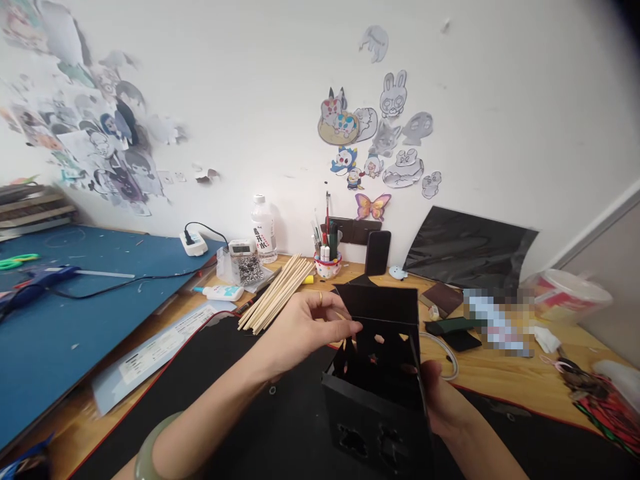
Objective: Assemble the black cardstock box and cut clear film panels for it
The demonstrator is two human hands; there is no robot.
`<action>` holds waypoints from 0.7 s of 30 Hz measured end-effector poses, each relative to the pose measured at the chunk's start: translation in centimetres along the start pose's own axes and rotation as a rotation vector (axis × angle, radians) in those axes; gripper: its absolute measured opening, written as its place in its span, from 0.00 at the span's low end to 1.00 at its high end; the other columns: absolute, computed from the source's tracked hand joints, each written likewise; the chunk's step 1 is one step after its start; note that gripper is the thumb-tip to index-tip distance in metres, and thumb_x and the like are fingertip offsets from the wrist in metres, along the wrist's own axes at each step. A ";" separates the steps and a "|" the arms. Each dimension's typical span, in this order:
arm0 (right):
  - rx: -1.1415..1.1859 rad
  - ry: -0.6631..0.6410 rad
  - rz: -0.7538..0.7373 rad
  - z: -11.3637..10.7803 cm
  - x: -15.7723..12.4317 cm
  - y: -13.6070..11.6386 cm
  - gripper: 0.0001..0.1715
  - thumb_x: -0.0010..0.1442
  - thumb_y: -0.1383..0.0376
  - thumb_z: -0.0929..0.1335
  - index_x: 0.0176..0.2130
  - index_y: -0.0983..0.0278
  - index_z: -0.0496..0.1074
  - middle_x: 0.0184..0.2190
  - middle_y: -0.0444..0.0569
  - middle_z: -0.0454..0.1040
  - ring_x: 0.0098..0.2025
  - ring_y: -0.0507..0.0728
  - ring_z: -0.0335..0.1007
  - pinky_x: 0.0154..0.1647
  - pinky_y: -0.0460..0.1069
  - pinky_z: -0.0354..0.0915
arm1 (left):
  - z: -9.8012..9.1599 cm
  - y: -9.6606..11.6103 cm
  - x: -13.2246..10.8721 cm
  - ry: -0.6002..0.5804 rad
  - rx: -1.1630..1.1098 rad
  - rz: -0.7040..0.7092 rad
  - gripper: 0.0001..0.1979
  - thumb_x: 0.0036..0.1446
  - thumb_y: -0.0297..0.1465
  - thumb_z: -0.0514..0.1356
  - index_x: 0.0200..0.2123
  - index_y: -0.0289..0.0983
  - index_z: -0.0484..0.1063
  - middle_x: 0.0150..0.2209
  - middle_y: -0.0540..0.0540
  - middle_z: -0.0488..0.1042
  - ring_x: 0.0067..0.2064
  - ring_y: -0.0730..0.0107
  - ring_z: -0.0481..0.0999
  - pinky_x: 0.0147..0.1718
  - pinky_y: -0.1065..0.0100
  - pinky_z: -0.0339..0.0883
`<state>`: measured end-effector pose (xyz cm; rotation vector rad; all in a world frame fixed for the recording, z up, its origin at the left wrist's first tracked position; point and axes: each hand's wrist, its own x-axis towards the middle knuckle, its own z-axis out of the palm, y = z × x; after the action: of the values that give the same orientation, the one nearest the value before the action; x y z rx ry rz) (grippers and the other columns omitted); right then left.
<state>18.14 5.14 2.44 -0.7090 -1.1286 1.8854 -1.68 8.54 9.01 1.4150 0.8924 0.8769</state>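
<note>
Holding a black box (367, 407) in the right hand (445, 403), with the left hand (313, 327) at the open top, over a black desk mat (215, 380).
Bringing left thumb and index finger nearly together near the left edge; cannot tell whether pinching it. Resting right thumb along the right wall, with other fingers hidden. Open-topped, with a flap (377, 303) raised at the back and irregular cutouts (353, 440) in the walls; placed nearer than a bundle of pale wooden sticks (277, 293).
</note>
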 end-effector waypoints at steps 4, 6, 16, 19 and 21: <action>-0.039 -0.019 0.031 -0.4 -0.1 0.4 0.42 0.40 0.38 0.66 0.50 0.55 0.68 0.44 0.52 0.75 0.48 0.64 0.69 0.45 0.60 0.64 | -0.6 -0.3 0.0 -0.014 0.101 -0.034 0.05 0.44 0.30 0.62 0.25 0.34 0.71 0.21 0.53 0.71 0.24 0.77 0.68 0.26 0.74 0.60; -0.056 -0.005 0.032 -0.6 -0.1 0.5 0.40 0.43 0.38 0.64 0.50 0.56 0.69 0.43 0.53 0.75 0.46 0.64 0.71 0.45 0.60 0.64 | -0.9 -0.5 0.1 0.012 0.143 -0.061 0.03 0.45 0.29 0.61 0.24 0.34 0.72 0.22 0.51 0.72 0.25 0.76 0.69 0.26 0.74 0.61; 0.007 0.038 0.039 -1.0 0.4 0.7 0.31 0.48 0.42 0.64 0.44 0.57 0.74 0.42 0.52 0.76 0.46 0.62 0.71 0.45 0.58 0.65 | -0.5 -1.2 0.8 0.053 0.102 -0.067 0.06 0.43 0.30 0.63 0.22 0.33 0.69 0.22 0.51 0.72 0.25 0.77 0.69 0.25 0.74 0.60; -0.143 0.046 0.006 -1.3 0.5 0.5 0.31 0.50 0.41 0.62 0.44 0.57 0.73 0.44 0.52 0.75 0.47 0.62 0.70 0.45 0.57 0.65 | -0.5 -1.8 1.2 0.049 0.155 -0.065 0.05 0.43 0.30 0.62 0.23 0.33 0.70 0.22 0.51 0.72 0.25 0.76 0.69 0.25 0.74 0.60; -0.310 0.082 -0.031 -1.6 0.6 -0.3 0.30 0.53 0.42 0.60 0.45 0.58 0.73 0.46 0.52 0.73 0.48 0.62 0.69 0.47 0.58 0.63 | -0.6 -2.6 1.7 0.058 0.217 -0.069 0.04 0.43 0.29 0.61 0.24 0.33 0.71 0.23 0.51 0.72 0.25 0.75 0.70 0.25 0.73 0.61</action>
<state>19.17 6.45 1.93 -0.9247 -1.3860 1.6564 -1.63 10.36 6.48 1.5409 1.1005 0.7907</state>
